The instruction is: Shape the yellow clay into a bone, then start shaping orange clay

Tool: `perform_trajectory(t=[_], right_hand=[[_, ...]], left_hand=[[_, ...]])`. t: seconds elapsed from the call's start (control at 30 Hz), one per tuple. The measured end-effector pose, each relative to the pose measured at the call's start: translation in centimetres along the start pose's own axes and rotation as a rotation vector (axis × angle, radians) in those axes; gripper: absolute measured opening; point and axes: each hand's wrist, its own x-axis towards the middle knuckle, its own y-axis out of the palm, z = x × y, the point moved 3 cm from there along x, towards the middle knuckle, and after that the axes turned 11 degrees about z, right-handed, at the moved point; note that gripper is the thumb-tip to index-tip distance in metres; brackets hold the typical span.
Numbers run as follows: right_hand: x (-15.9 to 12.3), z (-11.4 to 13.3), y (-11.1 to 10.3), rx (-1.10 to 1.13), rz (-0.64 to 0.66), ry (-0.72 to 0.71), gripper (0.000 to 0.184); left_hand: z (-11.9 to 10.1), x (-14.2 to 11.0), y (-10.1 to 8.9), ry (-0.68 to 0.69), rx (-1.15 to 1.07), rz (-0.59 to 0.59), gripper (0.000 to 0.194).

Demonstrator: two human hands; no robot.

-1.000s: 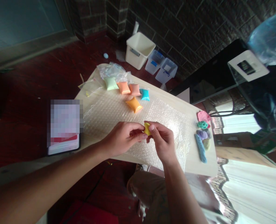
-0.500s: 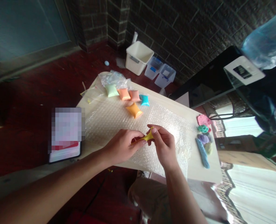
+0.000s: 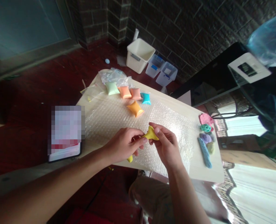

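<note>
Both my hands meet over a sheet of bubble wrap (image 3: 110, 115) on a pale board (image 3: 198, 165). My left hand (image 3: 122, 144) and my right hand (image 3: 164, 144) each pinch a piece of yellow clay (image 3: 150, 134) between thumb and fingers. The clay is stretched; a strand runs under my left hand and its end pokes out below at the yellow clay tip (image 3: 130, 159). Several small packets lie at the far side: an orange packet (image 3: 135, 108), a blue packet (image 3: 145, 98), two salmon ones (image 3: 130, 93) and a pale green packet (image 3: 112, 88).
Shaped clay pieces line the board's right edge: a pink piece (image 3: 205, 119), a green ring (image 3: 205, 128), a purple lump (image 3: 205, 137), a blue strip (image 3: 204, 153). A tablet (image 3: 65, 133) lies left of the board. Bins (image 3: 140, 53) stand on the floor beyond. Clear bags (image 3: 113, 76) sit by the packets.
The yellow clay went from a compact lump to a pulled-out strand. Now a tail of it hangs out below my left hand. Both hands stayed in place.
</note>
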Motion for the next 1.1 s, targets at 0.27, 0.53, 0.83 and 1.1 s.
perform_trajectory(t=[0.27, 0.53, 0.83, 1.1], right_hand=[[-0.1, 0.0, 0.2, -0.031, 0.024, 0.012, 0.013], [0.0, -0.4, 0.0, -0.108, 0.063, 0.02, 0.013], [0.0, -0.4, -0.2, -0.08, -0.025, 0.005, 0.013], [0.1, -0.1, -0.7, -0.065, -0.06, -0.019, 0.013]], left_hand=[[-0.1, 0.2, 0.3, -0.033, -0.221, 0.021, 0.037], [-0.5, 0.1, 0.2, -0.035, -0.295, 0.028, 0.036], [0.1, 0.2, 0.5, -0.156, -0.506, 0.087, 0.04], [-0.4, -0.1, 0.7, -0.272, -0.829, 0.243, 0.031]])
